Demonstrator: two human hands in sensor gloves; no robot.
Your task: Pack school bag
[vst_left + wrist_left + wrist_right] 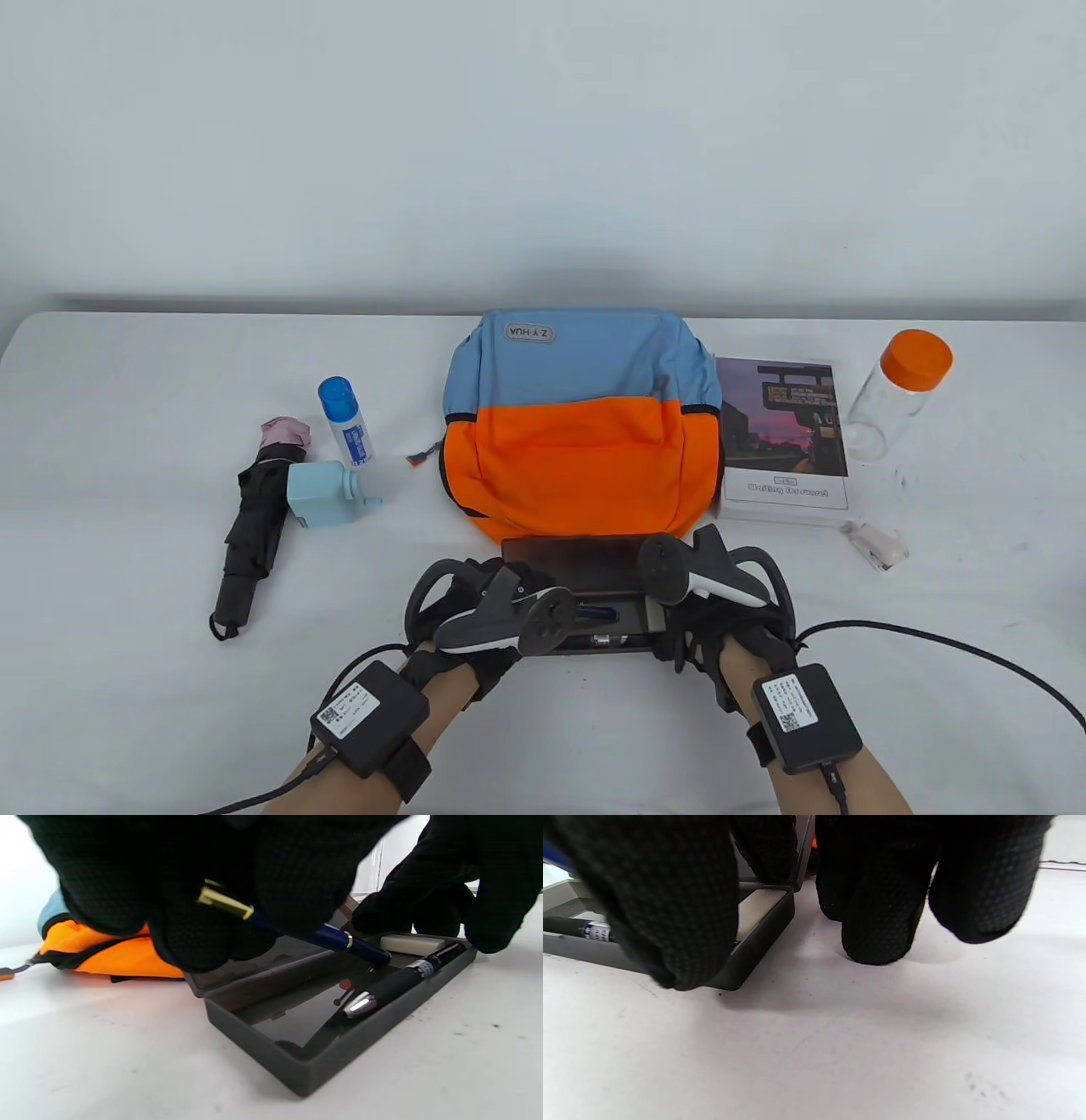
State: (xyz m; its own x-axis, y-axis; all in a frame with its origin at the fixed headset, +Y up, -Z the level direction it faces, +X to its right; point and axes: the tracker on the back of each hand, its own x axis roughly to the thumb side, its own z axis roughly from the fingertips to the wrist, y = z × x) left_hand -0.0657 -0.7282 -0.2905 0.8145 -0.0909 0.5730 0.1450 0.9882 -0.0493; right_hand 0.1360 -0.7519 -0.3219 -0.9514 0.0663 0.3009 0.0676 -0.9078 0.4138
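Note:
The orange and blue school bag [577,424] lies flat at the table's middle. In front of it a black pencil case [568,556] lies open; its near wall shows in the left wrist view [297,1065]. My left hand [475,611] pinches a blue pen [339,940] with a gold clip, its tip down over the tray. A black pen [394,986] and a white eraser [411,944] lie in the tray. My right hand [713,611] holds the case's right end, thumb at the front corner [670,942], other fingers [878,921] resting on the table beside it.
A folded black umbrella [250,526], a blue-capped bottle [344,420] and a light-blue box [322,492] lie left of the bag. A book [785,437], a clear jar with an orange lid [899,395] and a small pink stapler [878,548] lie right.

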